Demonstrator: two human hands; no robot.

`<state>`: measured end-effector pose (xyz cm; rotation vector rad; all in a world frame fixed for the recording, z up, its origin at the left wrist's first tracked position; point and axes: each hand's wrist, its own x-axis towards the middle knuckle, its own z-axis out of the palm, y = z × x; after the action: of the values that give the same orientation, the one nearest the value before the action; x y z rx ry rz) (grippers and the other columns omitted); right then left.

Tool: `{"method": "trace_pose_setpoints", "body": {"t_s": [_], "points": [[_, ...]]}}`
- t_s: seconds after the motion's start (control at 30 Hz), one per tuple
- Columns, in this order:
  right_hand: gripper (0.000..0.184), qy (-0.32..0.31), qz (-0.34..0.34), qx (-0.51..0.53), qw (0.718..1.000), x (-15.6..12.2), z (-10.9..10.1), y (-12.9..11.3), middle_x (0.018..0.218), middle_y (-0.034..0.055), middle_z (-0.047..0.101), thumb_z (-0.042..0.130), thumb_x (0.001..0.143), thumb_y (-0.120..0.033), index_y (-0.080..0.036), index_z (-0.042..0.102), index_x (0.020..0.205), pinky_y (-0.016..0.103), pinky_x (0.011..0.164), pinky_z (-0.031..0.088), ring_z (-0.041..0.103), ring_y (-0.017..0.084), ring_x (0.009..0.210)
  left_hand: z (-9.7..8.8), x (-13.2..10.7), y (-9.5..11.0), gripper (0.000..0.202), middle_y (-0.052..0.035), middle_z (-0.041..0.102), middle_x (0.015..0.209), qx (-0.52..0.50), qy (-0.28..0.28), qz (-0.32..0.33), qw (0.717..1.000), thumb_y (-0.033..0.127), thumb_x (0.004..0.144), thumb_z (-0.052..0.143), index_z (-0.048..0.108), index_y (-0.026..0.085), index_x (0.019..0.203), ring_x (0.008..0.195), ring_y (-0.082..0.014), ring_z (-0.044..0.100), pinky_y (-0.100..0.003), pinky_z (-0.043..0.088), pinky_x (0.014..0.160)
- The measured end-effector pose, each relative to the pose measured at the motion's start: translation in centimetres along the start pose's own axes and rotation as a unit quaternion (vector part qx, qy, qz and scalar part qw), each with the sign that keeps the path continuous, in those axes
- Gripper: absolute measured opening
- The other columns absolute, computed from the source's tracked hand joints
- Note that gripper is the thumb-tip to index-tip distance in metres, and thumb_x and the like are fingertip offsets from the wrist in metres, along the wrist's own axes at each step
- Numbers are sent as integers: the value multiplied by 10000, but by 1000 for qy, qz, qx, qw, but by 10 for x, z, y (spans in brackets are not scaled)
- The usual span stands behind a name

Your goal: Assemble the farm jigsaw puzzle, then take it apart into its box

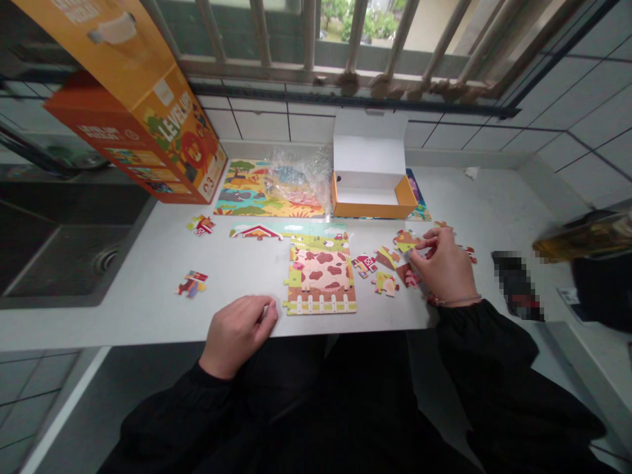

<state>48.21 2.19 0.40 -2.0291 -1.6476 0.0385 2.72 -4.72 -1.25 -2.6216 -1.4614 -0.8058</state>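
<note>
A partly joined jigsaw puzzle (323,270) with a spotted cow and a white fence lies in front of me. A strip with a red barn roof (257,232) extends from its upper left. My left hand (239,332) rests with curled fingers on the counter's front edge, left of the puzzle, with nothing visible in it. Over the loose pieces to the right, my right hand (442,263) has thumb and fingertips pinched at the edge of a green and brown puzzle piece (405,239). Beside it lie a barn piece (365,264) and a yellow-green piece (385,284). The right palm hides some pieces.
Two loose piece clusters lie at left, one upper (201,225) and one lower (191,284). Behind are an open box (372,204), a picture sheet (241,197) with plastic wrap (306,174), and a tall orange box (172,145). A sink (64,263) borders the left; a blurred dark object (517,283) lies right.
</note>
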Motion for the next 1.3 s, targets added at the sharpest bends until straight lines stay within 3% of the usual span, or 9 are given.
{"method": "trace_pose_setpoints", "body": {"t_s": [0.23,0.33,0.43,0.57,0.77,0.87,1.0,1.13,1.3], "points": [[310,-15,2,-7,1000,-3,0,-1,1009,67,818,719,897,-328,-245,610,1175,341,676,450,721,231,741,-1,1,2,143,-19,738,796,5,1,-3,1000,233,1072,623,713,196,968,735,-198,707,-342,499,716],[206,-36,-2,2,999,-12,-6,-7,903,54,801,708,932,-384,-250,665,1082,343,668,456,717,236,727,-1,1,2,140,-24,739,799,5,-1,-3,1000,228,1069,626,716,193,968,730,-200,704,-341,495,717],[184,-67,-22,21,997,-32,-13,-16,782,33,752,680,978,-438,-257,702,994,341,645,454,695,230,683,-1,1,2,131,-27,736,800,2,-3,-3,1000,220,1065,632,715,190,968,734,-202,704,-341,489,714],[231,-80,-95,64,990,-72,-9,-27,790,20,741,635,1044,-462,-255,724,990,326,623,458,651,189,623,-1,0,2,117,-26,739,812,-3,-3,0,1000,209,1064,637,711,186,977,747,-205,710,-346,492,717],[260,-42,-181,77,980,-114,15,-26,767,28,752,608,1083,-433,-242,750,977,324,633,478,695,190,643,-1,0,2,96,-29,760,856,-1,-5,9,1000,203,1063,644,705,185,992,775,-205,720,-353,514,747],[233,3,-185,57,981,-119,20,-24,747,25,742,612,1083,-386,-238,750,968,324,637,471,687,185,634,-2,1,4,104,-26,758,846,5,-10,15,1000,212,1067,640,707,190,990,770,-203,716,-351,508,732],[238,-3,-181,44,982,-118,19,-26,738,25,734,594,1084,-370,-242,741,947,328,636,464,672,187,631,-4,2,3,126,-32,755,838,10,-15,5,1000,220,1064,623,710,199,975,766,-203,705,-351,505,730],[232,-6,-196,42,980,-116,19,-29,724,20,713,593,1081,-345,-241,723,920,328,637,448,660,188,637,-13,1,-22,119,-58,739,836,77,-11,-32,996,240,1052,608,701,197,990,788,-247,690,-390,506,778],[215,17,-222,38,974,-114,19,-31,719,14,689,580,1090,-297,-230,697,923,327,637,439,651,180,637,-31,-4,-82,305,-213,763,1229,162,-12,-126,979,330,1037,584,670,109,1229,1138,-377,713,-506,559,976]]}}
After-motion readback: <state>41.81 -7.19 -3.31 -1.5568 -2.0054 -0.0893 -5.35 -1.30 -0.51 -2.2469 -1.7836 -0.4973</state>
